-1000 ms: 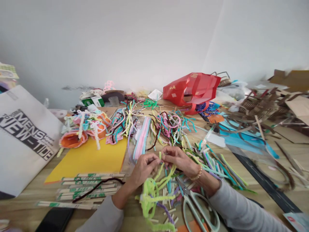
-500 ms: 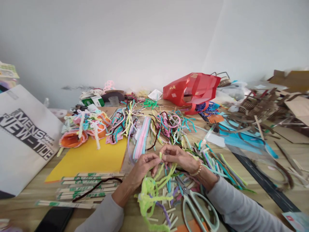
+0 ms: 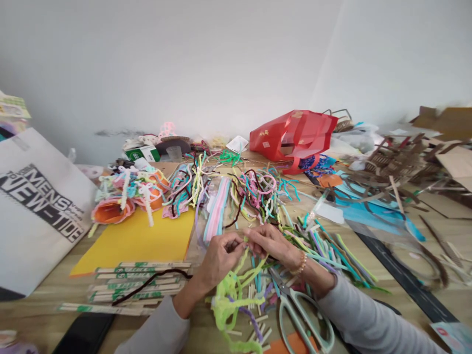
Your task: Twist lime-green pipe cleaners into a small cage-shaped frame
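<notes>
My left hand (image 3: 222, 256) and my right hand (image 3: 272, 244) meet above the middle of the table, fingers closed on one end of a yellow-green pipe cleaner (image 3: 254, 273). A small loop of it shows between the fingertips. Below, it joins a looped yellow-green pipe-cleaner shape (image 3: 225, 300) that hangs under my left hand. A purple pipe cleaner (image 3: 252, 319) lies against that shape. Scissors (image 3: 293, 297) with pale green handles rest beside my right wrist, which wears a beaded bracelet.
Cut pipe cleaners (image 3: 341, 255) lie to the right, tangled ones (image 3: 258, 191) behind. On the left are yellow sheets (image 3: 147, 246), paper-wrapped sticks (image 3: 136, 285), a black phone (image 3: 84, 334) and a white bag (image 3: 40, 211). A red bag (image 3: 273, 140) stands at the back.
The fingertips have drawn closer together over the pipe cleaner's end. The upright tip seen before is now bent into a small loop, mostly covered by the fingers.
</notes>
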Tool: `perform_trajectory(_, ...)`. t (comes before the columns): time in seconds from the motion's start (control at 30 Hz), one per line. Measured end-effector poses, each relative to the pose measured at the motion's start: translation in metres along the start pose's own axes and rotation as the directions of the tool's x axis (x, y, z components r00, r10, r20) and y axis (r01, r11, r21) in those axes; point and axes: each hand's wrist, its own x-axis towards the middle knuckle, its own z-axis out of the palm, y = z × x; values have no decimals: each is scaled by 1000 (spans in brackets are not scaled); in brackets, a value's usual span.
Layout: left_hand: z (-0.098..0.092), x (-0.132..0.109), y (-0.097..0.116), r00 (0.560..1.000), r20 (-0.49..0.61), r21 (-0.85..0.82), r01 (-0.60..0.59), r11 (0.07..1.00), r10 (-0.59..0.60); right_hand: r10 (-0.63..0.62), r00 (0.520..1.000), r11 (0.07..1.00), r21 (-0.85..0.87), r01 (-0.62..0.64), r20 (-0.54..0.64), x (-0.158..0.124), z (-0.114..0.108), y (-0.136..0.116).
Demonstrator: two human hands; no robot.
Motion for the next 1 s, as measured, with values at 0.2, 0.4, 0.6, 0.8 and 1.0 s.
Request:
perform_trajectory(0.2, 2, 0, 2, 1000, 11, 45, -25, 999, 24, 22, 1000, 999, 50, -22, -3, 0, 2, -2)
perform_trajectory(0.4, -1, 0, -1, 998, 54, -41, 15, 999, -13, 39, 998, 998, 57, -42, 47, 0, -3, -1)
perform_trajectory(0.6, -6, 5, -9, 962, 247, -396, 208, 894, -115, -175, 964, 985, 29, 172, 202, -3, -18, -7)
perform_trajectory(0.8, -8, 6, -17, 916, 354, -524, 360, 772, -186, -261, 957, 950, -145, 278, 126, -3, -23, -5)
perform_trajectory(1.0, -7, 6, -19, 922, 347, -542, 345, 766, -169, -231, 966, 971, -42, 237, 112, -2, -18, 1)
